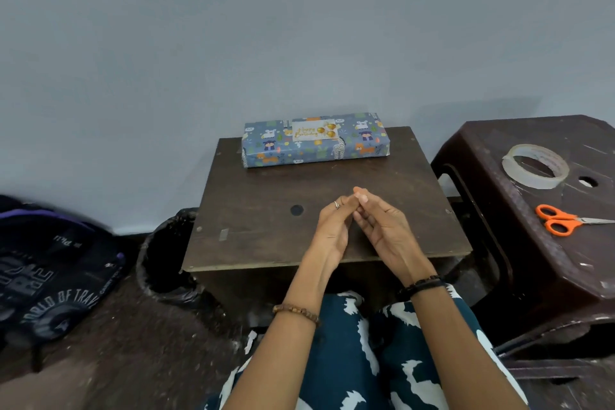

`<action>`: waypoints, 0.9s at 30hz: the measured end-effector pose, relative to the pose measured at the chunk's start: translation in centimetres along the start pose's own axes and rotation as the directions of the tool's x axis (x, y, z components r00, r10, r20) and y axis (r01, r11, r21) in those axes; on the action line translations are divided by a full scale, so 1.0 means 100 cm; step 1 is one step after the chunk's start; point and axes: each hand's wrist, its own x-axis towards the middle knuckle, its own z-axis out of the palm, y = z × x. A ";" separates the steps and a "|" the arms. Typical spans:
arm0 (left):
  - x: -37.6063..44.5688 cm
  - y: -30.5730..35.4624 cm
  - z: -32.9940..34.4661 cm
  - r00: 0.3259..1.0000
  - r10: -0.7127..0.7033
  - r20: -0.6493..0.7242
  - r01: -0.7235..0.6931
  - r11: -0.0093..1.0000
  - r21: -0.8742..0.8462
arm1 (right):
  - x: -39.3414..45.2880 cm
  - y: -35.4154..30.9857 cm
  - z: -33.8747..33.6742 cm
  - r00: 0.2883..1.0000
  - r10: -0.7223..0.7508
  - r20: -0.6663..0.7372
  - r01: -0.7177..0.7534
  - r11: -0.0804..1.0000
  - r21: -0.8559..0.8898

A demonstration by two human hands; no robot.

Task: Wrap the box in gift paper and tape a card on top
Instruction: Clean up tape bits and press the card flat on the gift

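A long box (312,146) wrapped in blue animal-print gift paper lies at the far edge of a small dark wooden table (266,196), against the wall. A white "Happy Birthday" card (313,130) with gold balloons sits on its top face. My left hand (332,226) and my right hand (379,226) hover together over the near half of the table, palms facing each other, fingertips touching. The fingers are loosely curled and I see nothing held between them. Both hands are well short of the box.
To the right stands a dark brown plastic stool (519,243) carrying a roll of clear tape (534,166) and orange-handled scissors (562,220). A black bin (166,260) sits left of the table, a dark printed bag (50,280) further left. The wall runs behind.
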 end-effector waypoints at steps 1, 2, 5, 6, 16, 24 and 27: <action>-0.005 0.003 -0.008 1.000 -0.013 -0.006 0.013 0.999 -0.031 | -0.001 0.004 0.005 1.000 0.013 0.016 -0.013 1.000 -0.001; -0.011 0.007 -0.015 1.000 -0.016 -0.018 0.015 0.999 -0.052 | -0.001 0.009 0.010 0.999 0.025 0.030 -0.024 1.000 -0.008; -0.032 0.021 -0.037 0.998 0.022 -0.052 -0.023 1.000 -0.019 | 0.002 0.022 0.027 0.996 0.045 0.076 -0.040 0.997 -0.063; -0.039 0.026 -0.045 0.996 0.049 -0.069 -0.046 0.998 0.041 | 0.004 0.025 0.033 0.994 0.053 0.098 -0.043 0.994 -0.103; -0.074 0.062 -0.120 0.788 0.598 -0.147 0.090 0.123 0.988 | 0.011 0.069 0.081 0.969 0.108 0.221 0.025 0.851 -0.525; -0.074 0.075 -0.171 0.808 0.561 -0.180 0.202 0.023 0.979 | 0.006 0.093 0.095 0.974 -0.054 0.221 0.181 0.773 -0.609; -0.070 0.079 -0.177 0.841 0.516 -0.161 0.182 0.010 0.983 | 0.006 0.096 0.097 0.972 -0.072 0.224 0.200 0.753 -0.627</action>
